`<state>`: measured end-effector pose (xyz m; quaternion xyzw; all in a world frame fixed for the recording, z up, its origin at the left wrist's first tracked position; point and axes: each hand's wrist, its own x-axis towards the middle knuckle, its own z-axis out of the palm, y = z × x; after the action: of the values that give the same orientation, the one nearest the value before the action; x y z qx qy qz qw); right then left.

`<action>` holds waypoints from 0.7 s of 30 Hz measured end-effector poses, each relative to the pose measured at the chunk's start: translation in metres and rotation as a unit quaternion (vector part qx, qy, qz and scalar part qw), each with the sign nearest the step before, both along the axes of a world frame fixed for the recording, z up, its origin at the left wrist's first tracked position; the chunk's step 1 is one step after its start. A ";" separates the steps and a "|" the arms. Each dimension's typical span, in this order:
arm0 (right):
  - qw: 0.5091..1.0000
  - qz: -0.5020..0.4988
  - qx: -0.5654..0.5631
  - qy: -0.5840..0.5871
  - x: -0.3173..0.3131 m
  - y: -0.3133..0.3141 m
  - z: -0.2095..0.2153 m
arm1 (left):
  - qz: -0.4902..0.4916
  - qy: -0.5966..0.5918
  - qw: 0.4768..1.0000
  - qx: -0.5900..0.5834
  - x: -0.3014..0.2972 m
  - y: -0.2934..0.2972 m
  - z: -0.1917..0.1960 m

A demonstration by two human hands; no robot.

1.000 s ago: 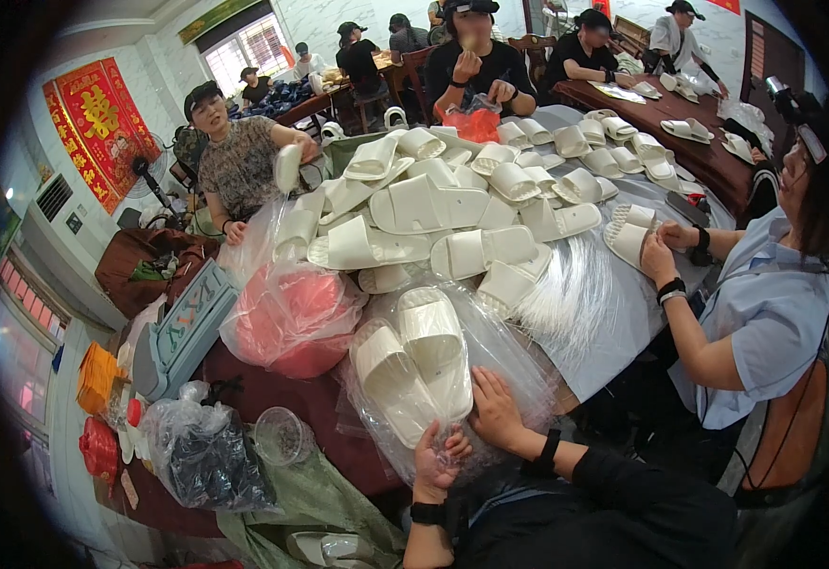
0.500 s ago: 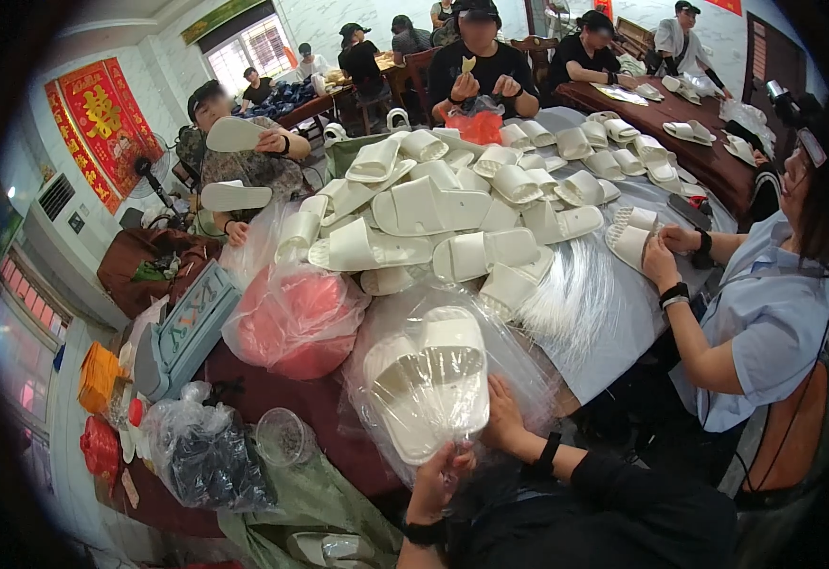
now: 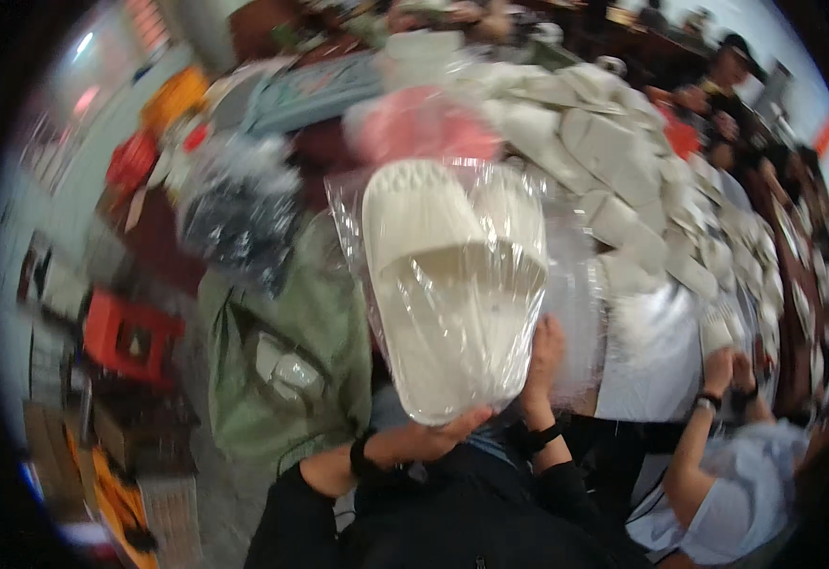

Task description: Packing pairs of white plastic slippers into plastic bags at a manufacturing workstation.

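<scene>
A pair of cream slide slippers [image 3: 433,284] in a transparent plastic bag [image 3: 343,204] is held up close in the middle of the head view, toes pointing away from me. My left hand [image 3: 438,436] grips the bag from below at the heel end, with its fingers partly behind the slippers. Along the right edge of the pair, my right hand [image 3: 542,360] closes on the bag, its palm side hidden. Just beyond the slippers lies a pink-red bundle in plastic [image 3: 424,128].
Loose cream slippers [image 3: 613,152] are heaped at the far right. A green sack [image 3: 244,398] stands at the left with a bagged pair in it, near a black bundle in plastic [image 3: 244,223]. A red stool [image 3: 130,337] is on the floor. A co-worker's hands [image 3: 727,370] hold a slipper.
The view has swung to the left and downward. The bagged slippers have come up nearer to me, and my right hand now holds them at the side.
</scene>
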<state>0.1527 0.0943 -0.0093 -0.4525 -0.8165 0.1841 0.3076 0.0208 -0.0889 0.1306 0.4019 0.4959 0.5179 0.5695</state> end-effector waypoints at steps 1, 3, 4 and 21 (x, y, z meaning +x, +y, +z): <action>0.997 -0.035 0.068 -0.029 -0.001 -0.005 0.015 | 0.021 0.037 0.999 0.032 0.000 -0.001 0.001; 0.996 -0.016 0.080 -0.038 0.004 -0.007 0.020 | 0.070 0.089 0.993 0.016 -0.005 -0.009 0.009; 0.993 -0.042 0.099 -0.042 0.006 -0.004 0.017 | 0.031 0.094 0.983 -0.156 -0.013 -0.011 0.017; 0.991 -0.042 0.116 -0.047 0.007 0.000 0.022 | 0.467 0.300 0.811 -0.182 -0.046 -0.125 -0.107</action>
<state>0.1597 0.0943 0.0126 -0.4560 -0.8259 0.0534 0.3274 -0.0253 -0.2134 0.0240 0.1464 0.8554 0.4756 0.1442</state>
